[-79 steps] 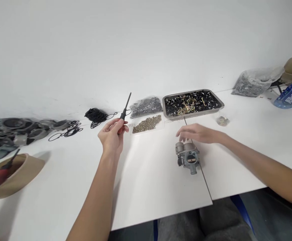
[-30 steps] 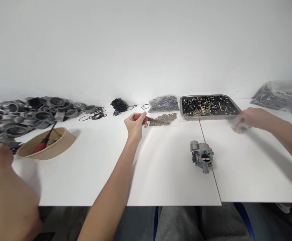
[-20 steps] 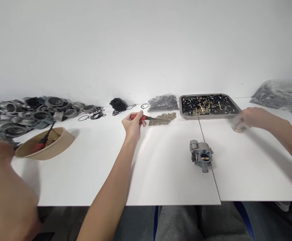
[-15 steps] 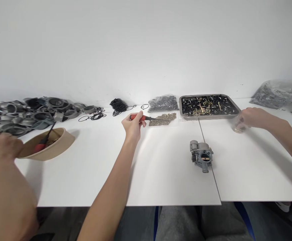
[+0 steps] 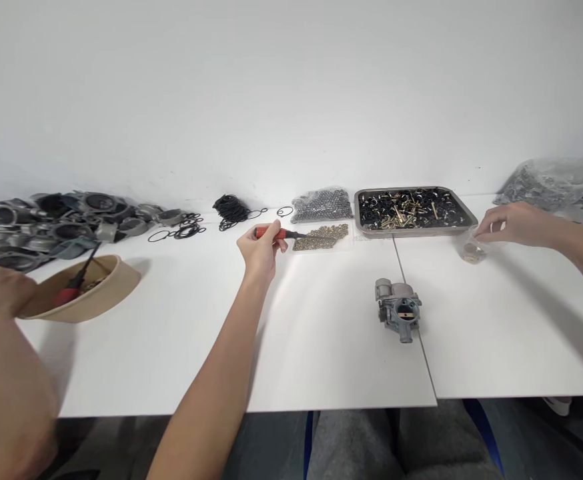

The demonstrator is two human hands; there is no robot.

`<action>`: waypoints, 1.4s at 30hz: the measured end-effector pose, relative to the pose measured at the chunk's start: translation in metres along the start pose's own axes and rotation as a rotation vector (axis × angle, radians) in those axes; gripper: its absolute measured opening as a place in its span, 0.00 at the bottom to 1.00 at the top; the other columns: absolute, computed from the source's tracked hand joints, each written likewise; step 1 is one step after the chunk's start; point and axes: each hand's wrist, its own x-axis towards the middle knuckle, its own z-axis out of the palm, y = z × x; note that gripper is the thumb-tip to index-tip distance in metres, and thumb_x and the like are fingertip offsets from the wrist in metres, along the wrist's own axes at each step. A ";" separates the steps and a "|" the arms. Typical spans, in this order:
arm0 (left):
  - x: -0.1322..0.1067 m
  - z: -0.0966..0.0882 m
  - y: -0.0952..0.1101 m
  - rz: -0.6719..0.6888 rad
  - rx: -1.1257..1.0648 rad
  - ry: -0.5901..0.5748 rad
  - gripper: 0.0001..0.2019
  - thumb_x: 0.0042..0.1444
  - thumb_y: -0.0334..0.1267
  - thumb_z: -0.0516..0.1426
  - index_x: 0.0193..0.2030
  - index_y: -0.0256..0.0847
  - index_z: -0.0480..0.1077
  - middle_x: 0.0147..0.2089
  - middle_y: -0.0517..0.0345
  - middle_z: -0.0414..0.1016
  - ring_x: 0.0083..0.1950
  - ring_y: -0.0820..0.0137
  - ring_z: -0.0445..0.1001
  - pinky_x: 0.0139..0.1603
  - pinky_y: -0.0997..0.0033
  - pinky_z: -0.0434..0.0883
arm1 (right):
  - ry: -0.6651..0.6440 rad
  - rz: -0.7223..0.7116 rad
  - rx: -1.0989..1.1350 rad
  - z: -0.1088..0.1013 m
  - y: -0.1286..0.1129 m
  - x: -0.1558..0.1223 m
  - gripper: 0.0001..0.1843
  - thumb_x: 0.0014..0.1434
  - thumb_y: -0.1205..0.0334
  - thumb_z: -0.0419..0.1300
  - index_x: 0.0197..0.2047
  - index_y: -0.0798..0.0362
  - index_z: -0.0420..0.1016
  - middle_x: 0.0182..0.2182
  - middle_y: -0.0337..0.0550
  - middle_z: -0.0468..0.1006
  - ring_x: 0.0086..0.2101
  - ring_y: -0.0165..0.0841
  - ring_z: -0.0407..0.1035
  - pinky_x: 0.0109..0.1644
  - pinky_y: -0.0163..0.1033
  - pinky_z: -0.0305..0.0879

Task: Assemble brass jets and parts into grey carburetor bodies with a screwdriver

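My left hand point(image 5: 259, 252) is closed around a red-handled screwdriver point(image 5: 291, 235). Its dark shaft points right, over a shallow clear tray point(image 5: 347, 244) of small brass screws point(image 5: 316, 238). At the right, my right hand point(image 5: 511, 223) has its fingertips drawn together at the rim of a small clear plastic cup point(image 5: 473, 253). Brass-coloured bits lie in the bottom of the cup; anything pinched in the fingers is too small to make out. Between my arms a grey metal carburetor point(image 5: 400, 310) stands on the white table point(image 5: 321, 347), its round bore facing me.
A metal tray point(image 5: 416, 232) of mixed screws and black parts stands at the back, beside a bag of dark pieces point(image 5: 321, 205). Black rubber rings point(image 5: 230, 210) and piled grey castings point(image 5: 71, 230) lie leftward. Another person's hand point(image 5: 1, 293) is by a tan bowl point(image 5: 104, 290).
My right hand has risen slightly out of the cup toward its rim. My left hand keeps the screwdriver over the brass screws. The whole view has shifted a little.
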 end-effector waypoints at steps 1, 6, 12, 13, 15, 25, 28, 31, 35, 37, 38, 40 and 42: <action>0.000 0.000 0.000 0.003 -0.001 -0.001 0.13 0.44 0.39 0.66 0.26 0.35 0.67 0.20 0.60 0.71 0.14 0.79 0.63 0.17 0.76 0.60 | -0.013 0.036 -0.078 -0.004 -0.008 -0.002 0.11 0.52 0.51 0.65 0.30 0.49 0.81 0.32 0.47 0.80 0.28 0.34 0.68 0.32 0.40 0.58; 0.000 0.001 0.001 0.001 0.007 -0.004 0.13 0.44 0.39 0.66 0.26 0.35 0.67 0.20 0.61 0.70 0.15 0.79 0.63 0.17 0.76 0.60 | 0.018 0.141 -0.084 -0.008 -0.040 -0.008 0.14 0.54 0.47 0.62 0.36 0.48 0.81 0.34 0.47 0.81 0.32 0.38 0.72 0.34 0.42 0.64; 0.000 0.001 0.001 -0.005 0.005 0.003 0.13 0.44 0.39 0.66 0.26 0.35 0.67 0.20 0.61 0.70 0.15 0.79 0.63 0.16 0.77 0.60 | -0.054 -0.013 0.116 0.006 -0.079 -0.012 0.17 0.54 0.44 0.61 0.38 0.47 0.80 0.38 0.46 0.81 0.37 0.39 0.74 0.37 0.42 0.68; 0.000 0.001 0.001 -0.004 0.002 0.003 0.12 0.44 0.38 0.66 0.26 0.35 0.67 0.20 0.61 0.70 0.15 0.79 0.63 0.16 0.76 0.60 | -0.093 -0.033 0.143 0.008 -0.087 -0.013 0.18 0.55 0.44 0.60 0.38 0.47 0.80 0.39 0.46 0.80 0.37 0.38 0.74 0.37 0.42 0.68; 0.000 0.000 0.001 -0.003 -0.003 0.003 0.12 0.44 0.38 0.66 0.25 0.35 0.67 0.21 0.60 0.71 0.15 0.79 0.63 0.16 0.76 0.60 | -0.193 -0.051 0.215 0.012 -0.102 -0.014 0.18 0.57 0.45 0.59 0.40 0.48 0.80 0.39 0.47 0.81 0.36 0.37 0.74 0.35 0.41 0.69; 0.000 0.000 0.001 -0.009 -0.007 -0.001 0.11 0.46 0.36 0.65 0.25 0.35 0.66 0.22 0.60 0.70 0.16 0.79 0.64 0.16 0.77 0.62 | -0.268 -0.209 0.453 0.057 -0.131 -0.020 0.16 0.56 0.49 0.62 0.40 0.50 0.83 0.39 0.45 0.81 0.34 0.34 0.75 0.38 0.41 0.73; 0.000 -0.001 0.000 -0.009 -0.008 -0.003 0.11 0.47 0.36 0.65 0.25 0.36 0.66 0.22 0.59 0.71 0.16 0.79 0.64 0.16 0.77 0.62 | -0.270 -0.232 0.374 0.068 -0.134 -0.026 0.14 0.57 0.50 0.62 0.41 0.47 0.84 0.43 0.44 0.80 0.40 0.36 0.75 0.41 0.41 0.71; 0.001 -0.001 0.000 -0.005 -0.005 -0.004 0.11 0.46 0.36 0.66 0.24 0.36 0.66 0.22 0.60 0.70 0.16 0.79 0.64 0.16 0.76 0.61 | -0.320 -0.216 0.380 0.072 -0.137 -0.031 0.14 0.57 0.50 0.62 0.42 0.45 0.84 0.46 0.43 0.80 0.43 0.38 0.75 0.45 0.42 0.71; 0.000 0.000 0.001 -0.002 0.000 0.001 0.11 0.45 0.36 0.66 0.24 0.36 0.67 0.20 0.62 0.69 0.15 0.79 0.63 0.17 0.76 0.60 | -0.337 -0.166 0.475 0.076 -0.138 -0.034 0.13 0.56 0.50 0.63 0.39 0.45 0.84 0.45 0.42 0.80 0.43 0.37 0.75 0.46 0.42 0.72; 0.000 0.000 0.001 -0.002 0.000 0.001 0.11 0.45 0.36 0.66 0.24 0.36 0.67 0.20 0.61 0.70 0.15 0.79 0.63 0.17 0.76 0.60 | -0.307 -0.146 0.523 0.078 -0.139 -0.034 0.12 0.54 0.51 0.64 0.38 0.48 0.84 0.42 0.43 0.81 0.41 0.37 0.75 0.46 0.43 0.73; 0.000 0.000 0.001 -0.002 -0.001 0.001 0.11 0.45 0.36 0.66 0.24 0.36 0.67 0.21 0.61 0.70 0.15 0.79 0.63 0.16 0.76 0.60 | -0.296 -0.133 0.546 0.079 -0.140 -0.034 0.13 0.53 0.52 0.65 0.39 0.49 0.83 0.40 0.44 0.81 0.40 0.37 0.76 0.45 0.43 0.73; 0.000 0.000 0.001 -0.004 -0.004 0.002 0.11 0.45 0.36 0.66 0.24 0.35 0.66 0.21 0.60 0.70 0.16 0.79 0.64 0.16 0.76 0.60 | -0.274 -0.103 0.559 0.079 -0.142 -0.033 0.14 0.51 0.54 0.67 0.40 0.51 0.83 0.37 0.44 0.82 0.37 0.37 0.75 0.44 0.43 0.73; 0.000 0.000 0.001 -0.006 -0.007 0.003 0.11 0.45 0.36 0.66 0.24 0.35 0.67 0.21 0.60 0.70 0.16 0.78 0.64 0.16 0.76 0.60 | -0.226 -0.084 0.530 0.076 -0.145 -0.033 0.15 0.50 0.54 0.68 0.40 0.52 0.82 0.34 0.44 0.82 0.36 0.36 0.75 0.43 0.43 0.72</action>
